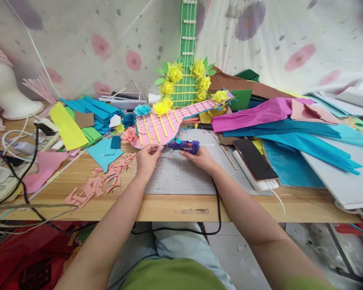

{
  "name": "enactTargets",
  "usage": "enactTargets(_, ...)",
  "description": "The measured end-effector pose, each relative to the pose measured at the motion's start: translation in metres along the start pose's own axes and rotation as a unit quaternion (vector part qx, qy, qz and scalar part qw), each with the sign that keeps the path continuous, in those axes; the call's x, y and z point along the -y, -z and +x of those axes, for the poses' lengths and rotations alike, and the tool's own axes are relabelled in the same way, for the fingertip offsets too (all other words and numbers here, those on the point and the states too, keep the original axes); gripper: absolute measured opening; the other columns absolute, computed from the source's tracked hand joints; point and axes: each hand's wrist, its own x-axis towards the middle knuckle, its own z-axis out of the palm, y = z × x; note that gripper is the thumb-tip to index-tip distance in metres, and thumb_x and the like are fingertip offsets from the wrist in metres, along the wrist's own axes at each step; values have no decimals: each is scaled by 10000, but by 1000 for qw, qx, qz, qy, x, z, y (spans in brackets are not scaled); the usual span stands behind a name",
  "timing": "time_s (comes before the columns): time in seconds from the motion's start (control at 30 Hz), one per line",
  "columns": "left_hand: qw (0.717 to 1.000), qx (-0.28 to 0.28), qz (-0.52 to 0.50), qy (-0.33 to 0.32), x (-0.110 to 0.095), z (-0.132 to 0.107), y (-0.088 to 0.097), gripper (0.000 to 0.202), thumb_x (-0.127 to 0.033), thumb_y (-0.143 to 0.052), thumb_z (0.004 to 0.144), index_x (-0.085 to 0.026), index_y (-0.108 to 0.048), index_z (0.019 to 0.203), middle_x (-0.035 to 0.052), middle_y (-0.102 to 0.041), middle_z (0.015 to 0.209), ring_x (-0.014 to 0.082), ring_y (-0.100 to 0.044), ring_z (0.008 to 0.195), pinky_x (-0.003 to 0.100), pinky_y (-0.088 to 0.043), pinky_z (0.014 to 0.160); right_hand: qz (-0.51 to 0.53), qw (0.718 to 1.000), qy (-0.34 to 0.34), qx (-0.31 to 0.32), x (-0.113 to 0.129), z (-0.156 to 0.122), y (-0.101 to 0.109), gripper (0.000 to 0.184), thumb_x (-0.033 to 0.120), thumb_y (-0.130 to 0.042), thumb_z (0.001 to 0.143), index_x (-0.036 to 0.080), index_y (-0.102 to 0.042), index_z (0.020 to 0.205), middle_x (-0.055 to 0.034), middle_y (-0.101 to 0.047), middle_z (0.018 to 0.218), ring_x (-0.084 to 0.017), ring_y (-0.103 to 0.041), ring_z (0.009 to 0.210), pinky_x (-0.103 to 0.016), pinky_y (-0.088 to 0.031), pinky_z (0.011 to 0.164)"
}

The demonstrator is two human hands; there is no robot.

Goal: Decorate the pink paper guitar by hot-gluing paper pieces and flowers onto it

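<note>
My right hand (201, 157) grips a purple glue gun (184, 146), its nozzle pointing left toward the lower edge of a pink paper guitar (169, 123) with yellow frets and paper flowers. My left hand (148, 158) pinches that lower edge with fingers closed, just left of the nozzle. Both hands hover over a grey cutting mat (181, 175) on the wooden table (169, 207). The gun's black cord (218, 209) runs off the table's front edge.
A green paper guitar (187, 48) leans upright behind. Pink paper scraps (99, 183) lie to the left, with blue, green and yellow sheets (78, 121). A phone (255, 159) rests on a white pack at right beside magenta and teal crepe paper (290, 129). Cables crowd the far left.
</note>
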Motion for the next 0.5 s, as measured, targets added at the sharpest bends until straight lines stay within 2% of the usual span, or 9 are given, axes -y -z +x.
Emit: enactTargets(0.5,1000,14,5,-1,2,-3,-1,195,-332,-671,702,-160,-675,793,37,-672,695,144,-651,639,171,-460,442,16,1000,-2,-18,-3,1,-2,437,536,-643,706,188,-699,965,-41,-708,824,-196,-662,704,-300,-539,624)
